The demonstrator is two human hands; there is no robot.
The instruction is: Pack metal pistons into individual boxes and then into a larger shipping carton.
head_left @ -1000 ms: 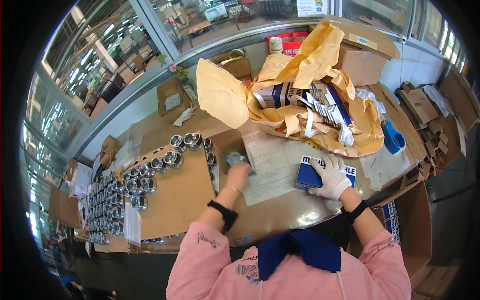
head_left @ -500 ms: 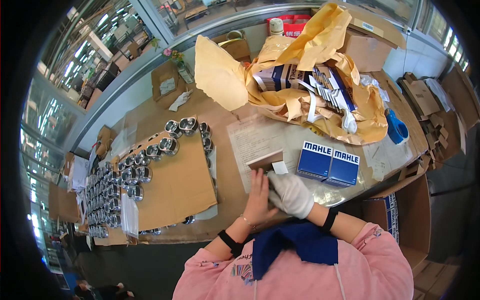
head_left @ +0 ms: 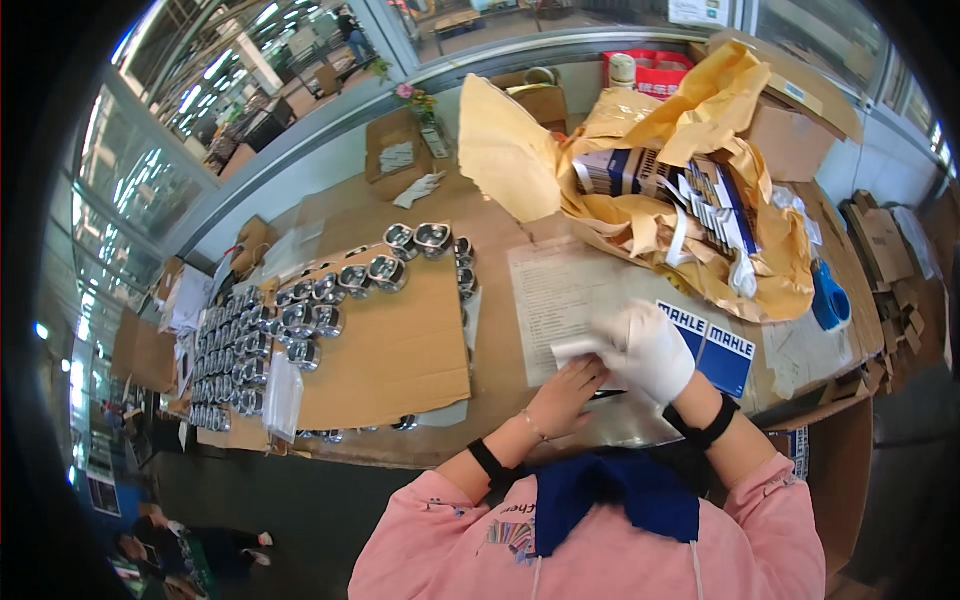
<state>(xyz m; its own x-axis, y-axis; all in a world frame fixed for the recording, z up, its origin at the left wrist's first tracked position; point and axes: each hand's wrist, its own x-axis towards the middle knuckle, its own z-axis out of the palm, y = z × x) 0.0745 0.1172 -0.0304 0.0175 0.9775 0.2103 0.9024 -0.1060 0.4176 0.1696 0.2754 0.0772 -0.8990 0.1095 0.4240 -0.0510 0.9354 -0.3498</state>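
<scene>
My bare left hand point(head_left: 566, 398) is closed at a small carton in front of me, its fingers against a pale flap point(head_left: 576, 350). Most of the carton is hidden under both hands. Over the same spot is my right hand point(head_left: 650, 352) in a white glove, its fingers smeared by motion. Just beyond the right glove stand two blue-and-white boxes point(head_left: 722, 362) side by side, partly covered by it. Beneath the hands' far side, a printed sheet point(head_left: 545, 290) lies flat on the table.
Rows of shiny metal pistons point(head_left: 230, 350) fill the left side, around a cardboard sheet point(head_left: 385, 350). Torn brown wrapping paper point(head_left: 510, 150) holds boxes and folded cartons at the back right. A blue tape roll point(head_left: 829, 298) sits near the right edge. An open carton point(head_left: 840, 480) stands lower right.
The view has swung, so the table sits differently in it. The carton's brown flap, upright before, is now covered by my hands. My right glove has moved over the carton toward the blue boxes.
</scene>
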